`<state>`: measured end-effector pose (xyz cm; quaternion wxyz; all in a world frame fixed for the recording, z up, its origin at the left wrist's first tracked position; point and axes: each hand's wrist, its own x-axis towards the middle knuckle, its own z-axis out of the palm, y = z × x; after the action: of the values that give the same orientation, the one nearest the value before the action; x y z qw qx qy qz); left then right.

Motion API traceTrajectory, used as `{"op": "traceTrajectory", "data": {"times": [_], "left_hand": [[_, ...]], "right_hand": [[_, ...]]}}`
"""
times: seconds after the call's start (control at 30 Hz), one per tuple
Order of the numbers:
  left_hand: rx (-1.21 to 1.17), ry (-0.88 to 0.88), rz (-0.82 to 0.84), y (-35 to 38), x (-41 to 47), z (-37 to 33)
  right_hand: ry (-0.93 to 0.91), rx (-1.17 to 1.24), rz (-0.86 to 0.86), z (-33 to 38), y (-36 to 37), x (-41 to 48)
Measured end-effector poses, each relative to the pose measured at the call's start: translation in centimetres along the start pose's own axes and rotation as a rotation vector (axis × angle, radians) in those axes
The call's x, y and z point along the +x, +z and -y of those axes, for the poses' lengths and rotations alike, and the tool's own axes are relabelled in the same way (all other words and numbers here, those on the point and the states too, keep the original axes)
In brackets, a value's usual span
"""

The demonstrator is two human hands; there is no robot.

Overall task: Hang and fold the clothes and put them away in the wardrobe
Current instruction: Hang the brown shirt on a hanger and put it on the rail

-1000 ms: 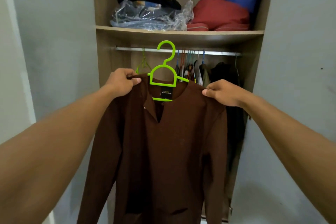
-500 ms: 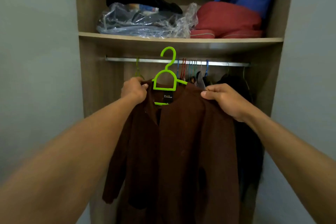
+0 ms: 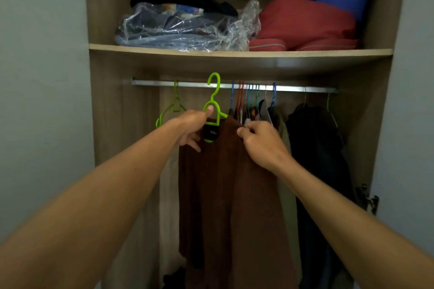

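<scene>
Brown shirt (image 3: 225, 183) on hanger (image 3: 212, 101), hook level with rail (image 3: 293, 88), seating unclear. Fingers of left hand (image 3: 195, 124) clamp hanger neck; right hand (image 3: 260, 141) pinches shirt shoulder. Risk: early release, hook misses rail, shirt drops.

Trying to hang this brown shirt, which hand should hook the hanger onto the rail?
Left: the left hand grips the green hanger just below its hook; the right hand only pinches the shirt.

Label (image 3: 212, 133) — unreadable, brown shirt (image 3: 230, 195) cut off below

shelf (image 3: 234, 53): plastic bag (image 3: 178, 30) (beside red bundle (image 3: 305, 23))
</scene>
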<state>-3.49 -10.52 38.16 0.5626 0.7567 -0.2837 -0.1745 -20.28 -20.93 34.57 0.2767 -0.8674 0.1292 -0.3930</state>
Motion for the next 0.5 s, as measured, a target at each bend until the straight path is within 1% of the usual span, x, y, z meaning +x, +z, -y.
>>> {"op": "traceTrajectory", "data": {"times": [0.1, 0.27, 0.4, 0.5], "left_hand": [[0.02, 0.071, 0.016, -0.1, 1.1, 0.0], [-0.051, 0.176, 0.03, -0.7, 3.4, -0.2], [-0.041, 0.205, 0.036, -2.0, 6.7, -0.4], [-0.049, 0.22, 0.024, -2.8, 8.9, -0.5]], "right_hand": [[-0.021, 0.056, 0.015, 0.3, 1.8, 0.9], [-0.031, 0.124, 0.074, 1.2, 4.6, 3.0], [0.069, 0.232, 0.178, 1.4, 6.5, 6.3], [0.152, 0.342, 0.303, 1.4, 7.5, 8.8]]}}
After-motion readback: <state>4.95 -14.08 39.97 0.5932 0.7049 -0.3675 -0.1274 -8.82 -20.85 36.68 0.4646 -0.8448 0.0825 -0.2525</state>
